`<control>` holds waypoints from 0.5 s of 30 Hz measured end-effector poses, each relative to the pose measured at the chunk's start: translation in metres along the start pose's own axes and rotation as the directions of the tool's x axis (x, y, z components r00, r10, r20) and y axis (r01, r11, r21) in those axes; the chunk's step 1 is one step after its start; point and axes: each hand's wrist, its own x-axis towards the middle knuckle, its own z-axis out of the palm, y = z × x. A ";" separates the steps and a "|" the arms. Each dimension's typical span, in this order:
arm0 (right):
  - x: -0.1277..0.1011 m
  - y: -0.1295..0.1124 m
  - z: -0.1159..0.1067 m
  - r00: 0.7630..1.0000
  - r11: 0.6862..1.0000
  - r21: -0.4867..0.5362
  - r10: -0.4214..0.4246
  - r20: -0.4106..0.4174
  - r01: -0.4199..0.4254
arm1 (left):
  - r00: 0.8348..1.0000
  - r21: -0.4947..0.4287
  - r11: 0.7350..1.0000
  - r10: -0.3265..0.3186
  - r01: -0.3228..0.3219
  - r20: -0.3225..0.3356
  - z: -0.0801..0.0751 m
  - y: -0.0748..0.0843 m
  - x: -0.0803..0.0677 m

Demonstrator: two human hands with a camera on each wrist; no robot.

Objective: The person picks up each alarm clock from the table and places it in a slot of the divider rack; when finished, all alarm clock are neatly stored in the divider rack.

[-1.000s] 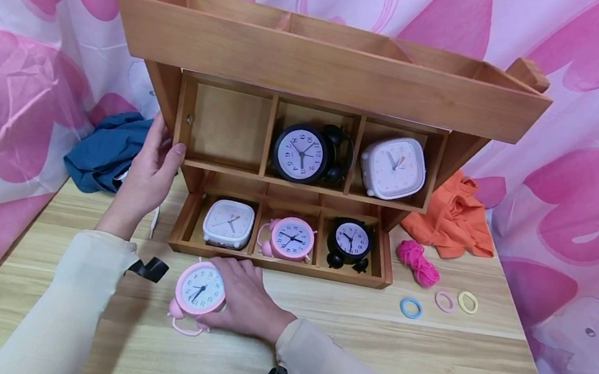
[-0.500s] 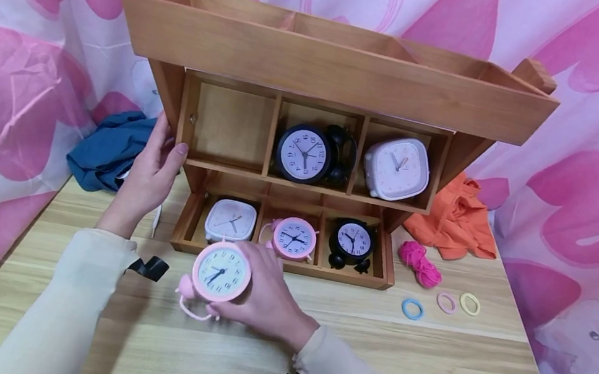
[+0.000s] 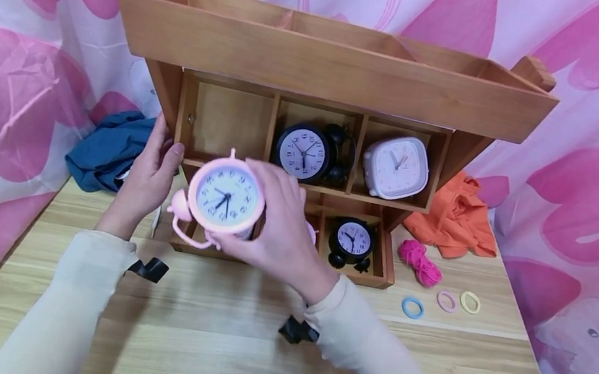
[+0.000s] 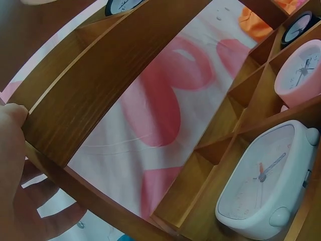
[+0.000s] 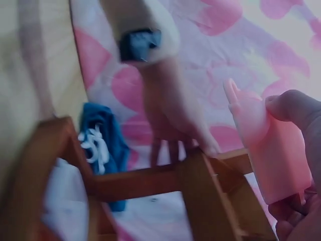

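Pink alarm clock (image 3: 226, 198) is gripped in the right hand (image 3: 278, 222), raised, dial facing the camera, just below-right of the empty upper-left compartment (image 3: 228, 125). Left hand (image 3: 148, 178) clasps the wooden shelf (image 3: 325, 68) side.

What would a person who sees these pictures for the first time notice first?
The eye falls first on the pink alarm clock, which the right hand holds up in front of the wooden shelf. The left hand grips the shelf's left side. In the shelf, a black clock and a white clock stand in the middle row, while its left compartment is empty.
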 end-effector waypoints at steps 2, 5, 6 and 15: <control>0.015 -0.001 -0.003 1.000 0.999 -0.050 0.000 -0.007 0.000 | 1.000 -0.002 1.000 -0.003 0.003 0.002 0.000 -0.001 0.000; 0.037 -0.002 -0.005 1.000 0.989 -0.144 0.025 -0.012 -0.027 | 1.000 0.001 1.000 -0.005 0.005 0.002 0.001 -0.001 0.000; 0.044 -0.002 -0.006 0.999 0.983 -0.180 0.038 -0.013 -0.040 | 1.000 0.006 1.000 -0.003 0.003 0.001 0.002 -0.001 0.000; 0.080 0.004 0.001 0.984 0.896 -0.409 0.178 -0.025 -0.172 | 0.999 0.023 0.999 0.034 -0.034 -0.007 0.001 -0.001 -0.001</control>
